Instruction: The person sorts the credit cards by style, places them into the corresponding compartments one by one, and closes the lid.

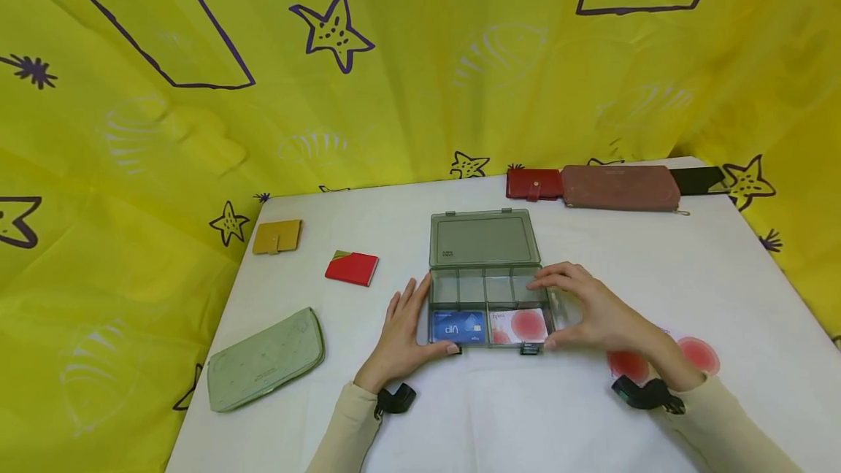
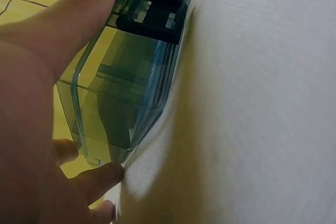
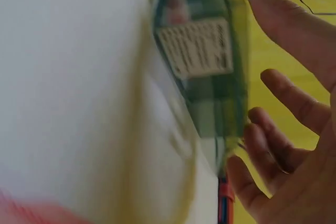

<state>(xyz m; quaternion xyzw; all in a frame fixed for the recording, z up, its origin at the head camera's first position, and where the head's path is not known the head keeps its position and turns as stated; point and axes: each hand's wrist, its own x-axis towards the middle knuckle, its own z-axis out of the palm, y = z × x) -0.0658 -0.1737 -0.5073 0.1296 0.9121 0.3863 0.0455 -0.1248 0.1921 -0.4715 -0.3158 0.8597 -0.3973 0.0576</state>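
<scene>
A clear grey-green plastic compartment box lies on the table with its lid swung back. In its front left compartment is a blue VIP card; the front right one holds a white card with red circles. My left hand grips the box's left front corner, fingers along the side wall and thumb by the front latch. At the right side my right hand is spread, fingertips over the back right compartment. In the right wrist view, its fingers stand apart from the labelled side wall.
Left of the box lie a red card holder, a yellow wallet and a green wallet. At the back right are a red wallet, a brown wallet and a black one. Red-patterned cards lie under the right forearm.
</scene>
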